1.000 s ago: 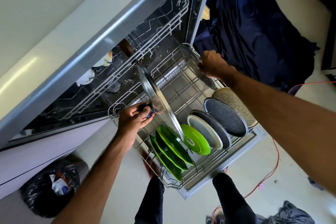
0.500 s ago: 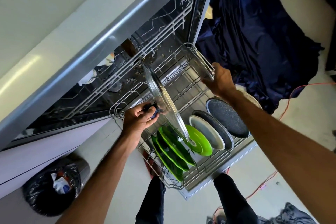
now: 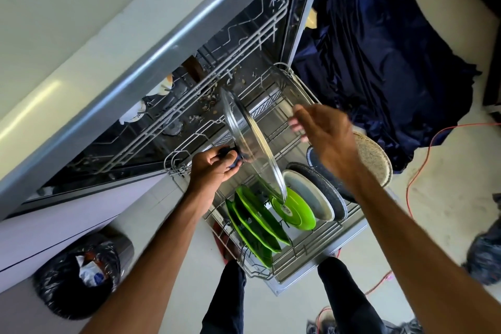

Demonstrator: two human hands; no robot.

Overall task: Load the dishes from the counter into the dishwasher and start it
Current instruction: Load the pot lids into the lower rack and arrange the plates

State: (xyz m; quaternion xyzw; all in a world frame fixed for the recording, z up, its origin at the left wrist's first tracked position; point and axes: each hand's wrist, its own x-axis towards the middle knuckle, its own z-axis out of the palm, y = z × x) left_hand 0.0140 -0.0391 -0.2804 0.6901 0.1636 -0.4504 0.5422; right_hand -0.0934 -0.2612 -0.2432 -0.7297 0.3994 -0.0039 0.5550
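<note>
My left hand (image 3: 211,171) grips the dark knob of a glass pot lid (image 3: 253,144), held on edge over the pulled-out lower rack (image 3: 311,247) of the open dishwasher. The lid's lower rim sits among several green plates (image 3: 260,222), beside a white plate (image 3: 311,198) and dark speckled plates (image 3: 322,184). My right hand (image 3: 325,135) hovers open above the rack, right of the lid, holding nothing. A second glass lid (image 3: 294,87) leans at the rack's far end.
A beige speckled plate (image 3: 375,157) stands at the rack's right side. Dark blue cloth (image 3: 379,62) lies on the floor to the right, with an orange cable (image 3: 423,154). A black rubbish bag (image 3: 81,274) sits at lower left. My legs stand by the rack's front.
My right hand has let go of the second glass lid at the rack's far end and drawn back, opening above the rack. The left hand still holds the first lid in place.
</note>
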